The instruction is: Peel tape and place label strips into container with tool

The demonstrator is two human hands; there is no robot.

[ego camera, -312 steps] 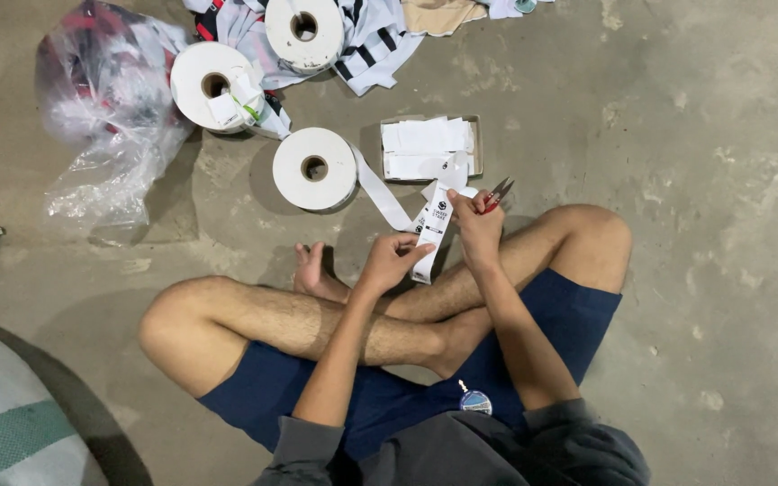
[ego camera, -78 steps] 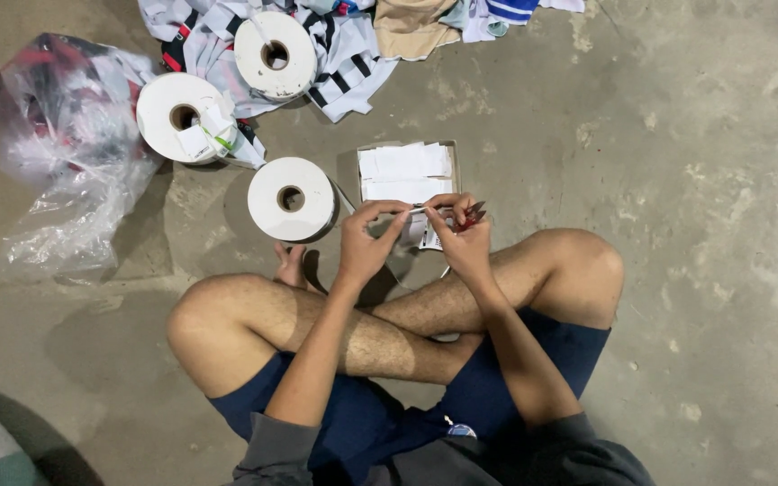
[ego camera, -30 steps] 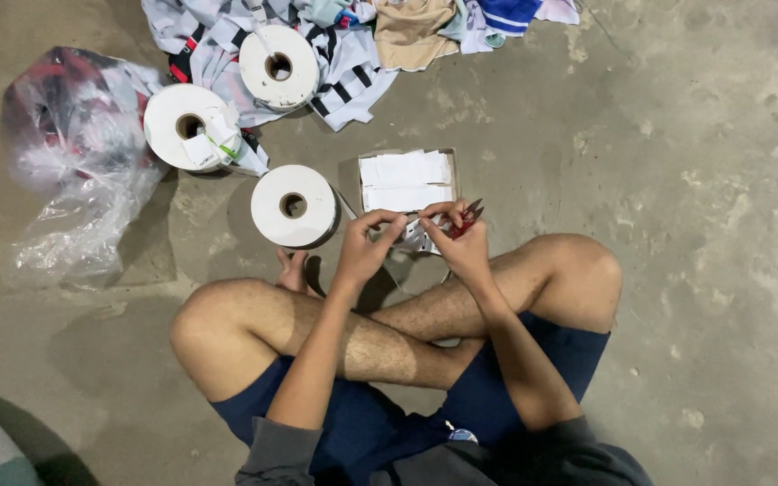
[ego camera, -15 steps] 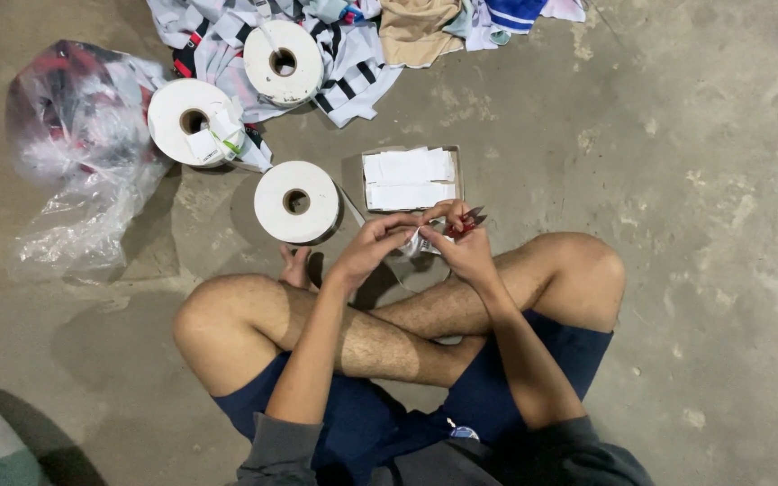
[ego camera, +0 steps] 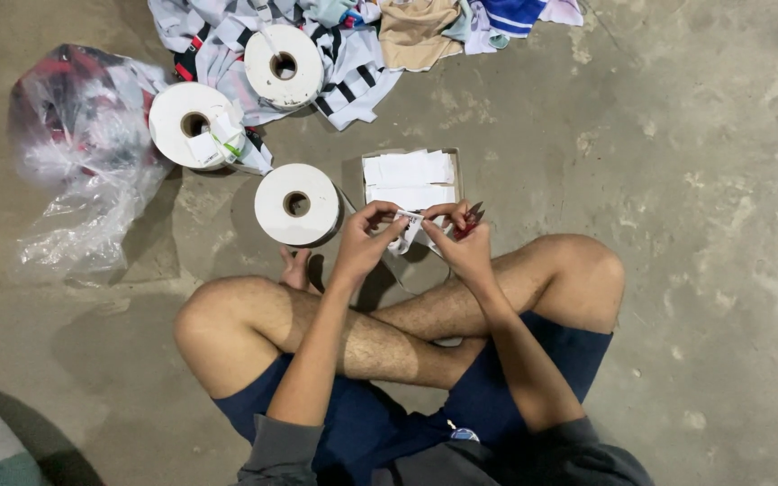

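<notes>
Cross-legged on the concrete floor (ego camera: 695, 180), the left hand (ego camera: 362, 243) and right hand (ego camera: 463, 245) pinch a white label strip (ego camera: 407, 225) between fingertips; the right also grips small red snips (ego camera: 470, 221). At twelve o'clock, a stack of cut labels (ego camera: 407, 175) looks partly built. At eleven, three white rolls (ego camera: 297, 204) remain. Open floor lies toward three o'clock.

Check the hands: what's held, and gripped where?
Both hands pinch a white label strip: left hand by its left end, right hand by its right end. Right hand also holds a small red tool, mostly hidden; grip unclear.
</notes>
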